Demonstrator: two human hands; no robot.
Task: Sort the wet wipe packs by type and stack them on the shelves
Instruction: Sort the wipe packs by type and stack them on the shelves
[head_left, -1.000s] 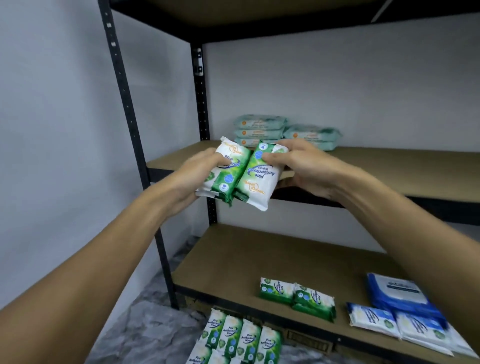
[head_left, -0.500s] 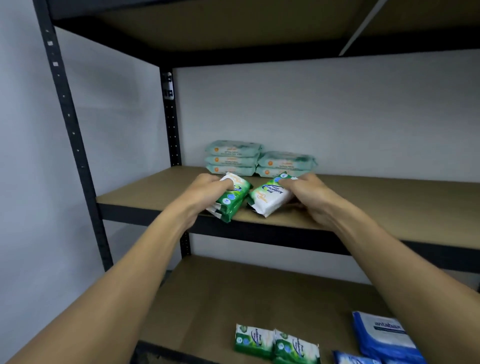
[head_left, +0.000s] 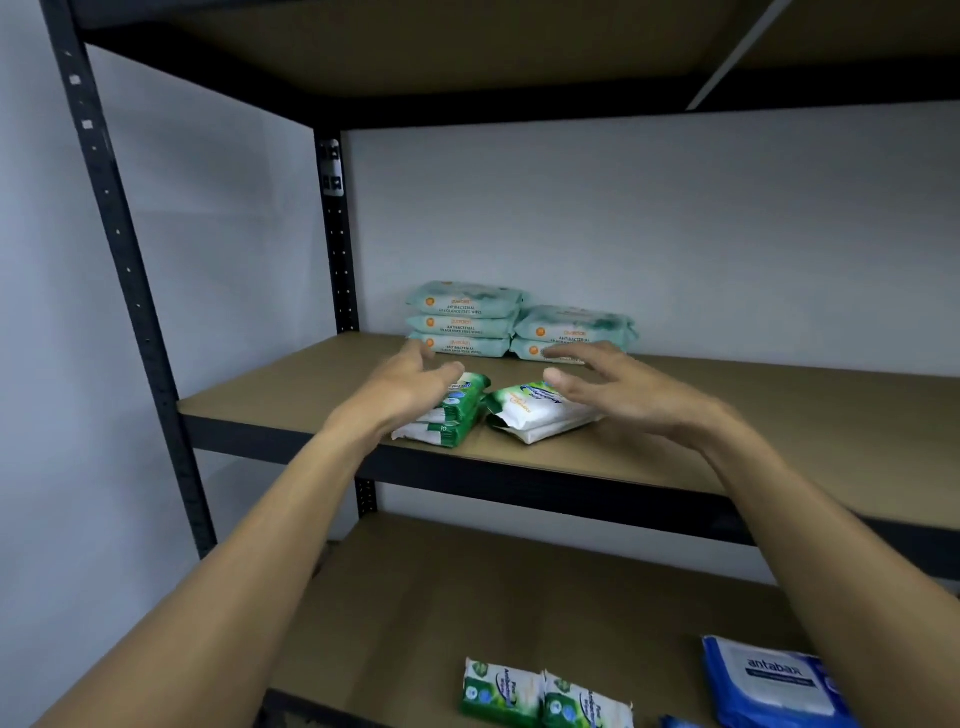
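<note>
Two small stacks of green-and-white pine wipe packs lie side by side near the front of the middle shelf: the left stack and the right stack. My left hand hovers over the left stack with fingers spread, holding nothing. Just above the right stack, my right hand is also spread and empty. Behind them, pale teal antibacterial packs stand in two piles against the wall.
On the lower shelf lie two more green pine packs and a blue antabax pack at the right. A black upright post stands at the shelf's back left corner. Another shelf board hangs overhead.
Both hands set the pine packs down on the middle shelf and let go; the fingers have opened and lifted slightly off the two stacks.
</note>
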